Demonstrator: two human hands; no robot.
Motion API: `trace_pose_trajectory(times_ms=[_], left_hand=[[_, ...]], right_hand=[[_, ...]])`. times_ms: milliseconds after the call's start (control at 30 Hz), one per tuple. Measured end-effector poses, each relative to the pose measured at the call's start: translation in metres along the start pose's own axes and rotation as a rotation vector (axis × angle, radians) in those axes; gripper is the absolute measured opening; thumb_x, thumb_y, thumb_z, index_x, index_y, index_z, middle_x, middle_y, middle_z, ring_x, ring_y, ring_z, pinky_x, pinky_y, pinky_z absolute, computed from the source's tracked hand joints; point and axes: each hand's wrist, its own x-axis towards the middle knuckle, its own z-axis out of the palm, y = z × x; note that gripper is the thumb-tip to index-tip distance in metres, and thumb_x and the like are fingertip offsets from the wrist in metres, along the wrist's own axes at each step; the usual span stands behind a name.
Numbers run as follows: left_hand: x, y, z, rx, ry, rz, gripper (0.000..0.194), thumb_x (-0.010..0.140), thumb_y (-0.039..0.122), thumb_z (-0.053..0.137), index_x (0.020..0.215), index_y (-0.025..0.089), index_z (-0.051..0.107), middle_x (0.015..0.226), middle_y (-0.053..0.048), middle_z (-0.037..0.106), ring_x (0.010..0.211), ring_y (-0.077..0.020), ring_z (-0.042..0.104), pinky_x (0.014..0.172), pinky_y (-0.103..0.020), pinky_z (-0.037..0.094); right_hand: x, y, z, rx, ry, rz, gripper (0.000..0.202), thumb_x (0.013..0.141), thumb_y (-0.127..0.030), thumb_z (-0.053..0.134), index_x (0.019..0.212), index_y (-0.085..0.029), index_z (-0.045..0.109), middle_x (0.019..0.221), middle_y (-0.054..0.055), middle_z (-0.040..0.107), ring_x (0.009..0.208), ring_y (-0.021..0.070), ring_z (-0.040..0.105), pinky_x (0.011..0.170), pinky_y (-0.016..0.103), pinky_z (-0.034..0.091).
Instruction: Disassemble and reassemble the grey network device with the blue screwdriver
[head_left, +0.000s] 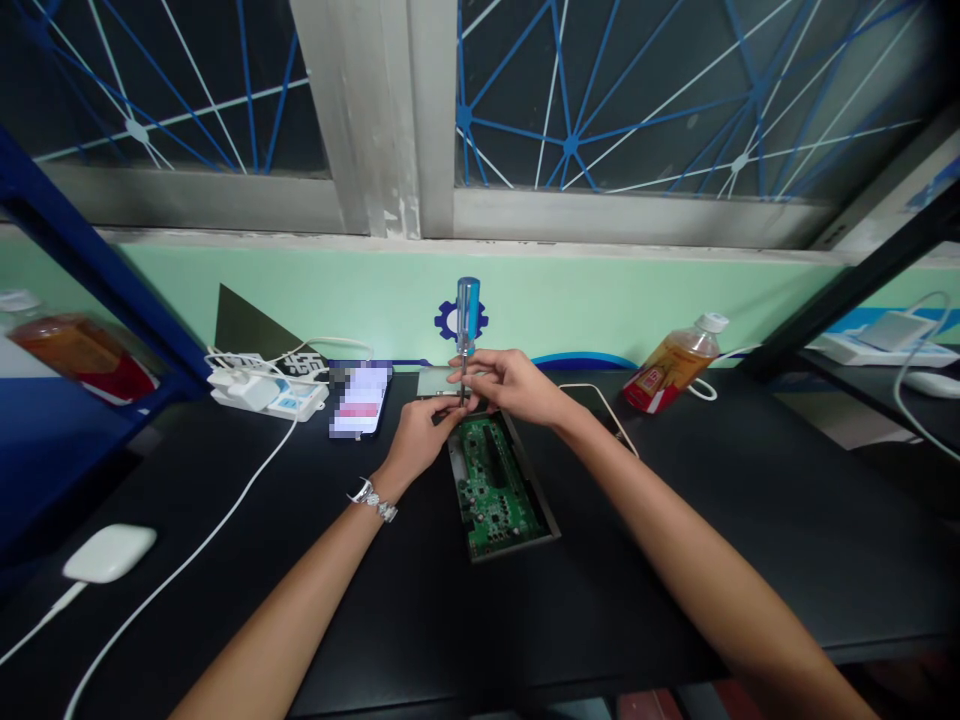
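Note:
A screwdriver [468,312] with a clear and blue handle stands upright over the far end of a green circuit board [499,480]. My right hand [514,385] is closed around its metal shaft, below the handle. Close beside the shaft's lower end, my left hand [424,432] has its fingers pinched together at the board's far left corner. Whatever may lie between those fingertips is hidden. The board sits in a thin metal frame [556,525] flat on the black table. My fingers cover the screwdriver's tip.
To the left are a phone [360,398] with its screen lit, a white power strip [266,393] with cables, and a white charger case [111,553]. A bottle of orange drink [675,362] leans at the back right. Behind the table [720,500] rises a green wall.

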Motion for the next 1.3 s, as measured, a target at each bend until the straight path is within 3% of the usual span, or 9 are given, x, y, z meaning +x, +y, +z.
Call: trace_pose_trajectory(times_ms=[233,400,600,833,1000,1133,1233,1300], left_hand=[[-0.001,0.002,-0.001,-0.006,-0.024,0.005,0.019,0.093,0.029,0.062,0.102,0.021,0.076,0.105,-0.007,0.078,0.096,-0.0248,0.072,0.087,-0.037,0.055],[-0.003,0.002,0.006,-0.042,0.093,0.008,0.02,0.086,0.031,0.071,0.103,0.02,0.07,0.101,-0.007,0.077,0.094,-0.023,0.072,0.088,-0.036,0.056],[-0.003,0.002,0.012,-0.041,0.193,-0.002,0.019,0.084,0.033,0.074,0.094,0.019,0.068,0.092,-0.006,0.076,0.088,-0.0209,0.072,0.084,-0.034,0.057],[-0.003,0.003,0.013,-0.035,0.216,-0.01,0.018,0.083,0.035,0.075,0.088,0.019,0.069,0.086,-0.005,0.075,0.082,-0.0211,0.072,0.079,-0.033,0.057],[-0.002,0.003,0.011,-0.049,0.202,-0.014,0.012,0.085,0.03,0.072,0.087,0.018,0.073,0.081,-0.004,0.076,0.076,-0.0204,0.072,0.075,-0.031,0.057],[-0.002,0.001,0.007,-0.066,0.141,-0.007,0.014,0.088,0.03,0.069,0.09,0.018,0.076,0.087,-0.006,0.078,0.082,-0.0221,0.073,0.078,-0.032,0.056],[-0.003,0.002,0.005,-0.053,0.09,-0.002,0.016,0.09,0.029,0.066,0.093,0.018,0.076,0.09,-0.006,0.079,0.086,-0.0226,0.074,0.079,-0.031,0.056],[-0.003,0.004,0.003,-0.031,0.075,0.003,0.016,0.091,0.028,0.064,0.097,0.019,0.076,0.093,-0.005,0.079,0.087,-0.0225,0.074,0.079,-0.031,0.055]], right_hand=[[0.002,0.006,0.004,-0.029,0.063,-0.037,0.02,0.092,-0.03,0.059,0.102,-0.016,0.068,0.094,0.007,0.075,0.062,0.014,0.07,0.066,0.031,0.058],[0.003,0.008,0.007,-0.073,0.131,-0.073,0.015,0.089,-0.031,0.062,0.092,-0.017,0.067,0.077,0.002,0.071,0.053,0.014,0.068,0.056,0.028,0.054],[0.003,0.009,0.011,-0.196,0.229,-0.082,0.016,0.088,-0.033,0.065,0.083,-0.018,0.064,0.074,0.002,0.071,0.051,0.0126,0.064,0.053,0.026,0.048],[0.004,0.012,0.017,-0.313,0.341,-0.097,0.02,0.086,-0.037,0.069,0.077,-0.02,0.06,0.067,0.0,0.068,0.056,0.0143,0.063,0.056,0.026,0.044],[0.006,0.015,0.021,-0.318,0.412,-0.092,0.026,0.084,-0.042,0.071,0.077,-0.02,0.059,0.075,0.002,0.069,0.065,0.016,0.065,0.056,0.025,0.044],[0.005,0.011,0.016,-0.199,0.273,-0.04,0.03,0.082,-0.044,0.073,0.097,-0.02,0.064,0.094,0.005,0.072,0.059,0.0133,0.064,0.055,0.027,0.048],[0.003,0.006,0.009,-0.006,0.082,0.018,0.039,0.087,-0.038,0.067,0.12,-0.018,0.06,0.115,0.01,0.07,0.059,0.0123,0.067,0.051,0.027,0.051],[0.001,0.004,0.004,0.077,-0.001,0.053,0.04,0.089,-0.032,0.063,0.125,-0.017,0.059,0.123,0.012,0.067,0.063,0.0124,0.069,0.049,0.025,0.05]])
